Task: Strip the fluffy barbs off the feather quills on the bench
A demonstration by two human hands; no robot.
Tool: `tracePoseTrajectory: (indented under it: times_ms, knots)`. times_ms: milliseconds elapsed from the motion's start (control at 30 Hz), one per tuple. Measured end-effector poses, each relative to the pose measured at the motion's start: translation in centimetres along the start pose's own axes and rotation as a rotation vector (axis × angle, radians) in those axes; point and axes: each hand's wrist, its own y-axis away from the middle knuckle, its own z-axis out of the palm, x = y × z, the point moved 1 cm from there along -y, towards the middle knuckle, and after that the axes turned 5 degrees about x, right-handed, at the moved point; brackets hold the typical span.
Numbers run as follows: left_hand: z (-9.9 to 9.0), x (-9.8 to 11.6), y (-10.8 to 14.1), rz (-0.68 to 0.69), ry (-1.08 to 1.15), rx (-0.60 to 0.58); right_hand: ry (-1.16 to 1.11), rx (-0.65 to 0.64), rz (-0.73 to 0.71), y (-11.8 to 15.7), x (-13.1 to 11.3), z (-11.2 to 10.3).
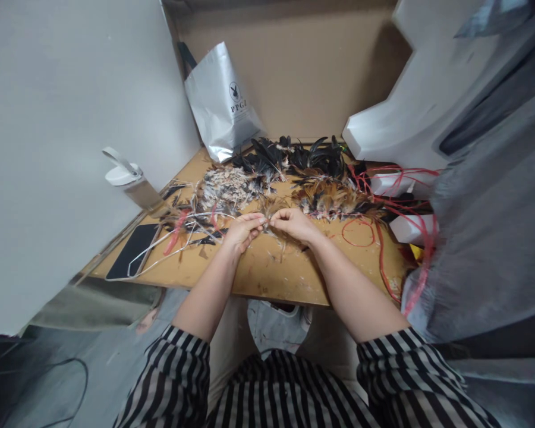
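Note:
Near the middle of the wooden table [276,276], my left hand [244,230] and my right hand [293,224] meet with fingertips pinched close together. Between them is a small tuft of brown feathers [271,205], its tips fanning out just beyond my fingers. Both hands appear closed on its base. To the right of my right hand lies a row of brown feathers [327,196]. Behind it are black feathers [294,156]. A heap of pale, fluffy feathers [229,187] sits beyond my left hand.
A phone [131,251] with a white cable [160,255] lies at the left, near a lidded bottle [136,187]. At the back leans a silver bag [223,107]. Red string [383,261] trails around white boxes [410,229] at the right. A grey cloth [494,226] hangs alongside.

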Motion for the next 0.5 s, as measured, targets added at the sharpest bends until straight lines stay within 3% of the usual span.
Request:
tracePoseTrajectory:
  times_ms: [133,267,367,500]
  knots:
    - [0.2,0.1,0.1,-0.013,0.002,0.001,-0.114,0.22,0.006,-0.7,0.6,-0.1]
    - [0.4,0.1,0.3,0.036,-0.056,0.022,-0.107,0.436,-0.122,-0.7,0.1,-0.4]
    - [0.3,0.0,0.3,0.076,-0.12,0.037,0.021,0.407,-0.234,-0.1,-0.8,-0.2]
    - [0.2,-0.4,0.1,0.116,-0.183,0.025,0.199,0.24,-0.357,0.5,-1.1,0.5]
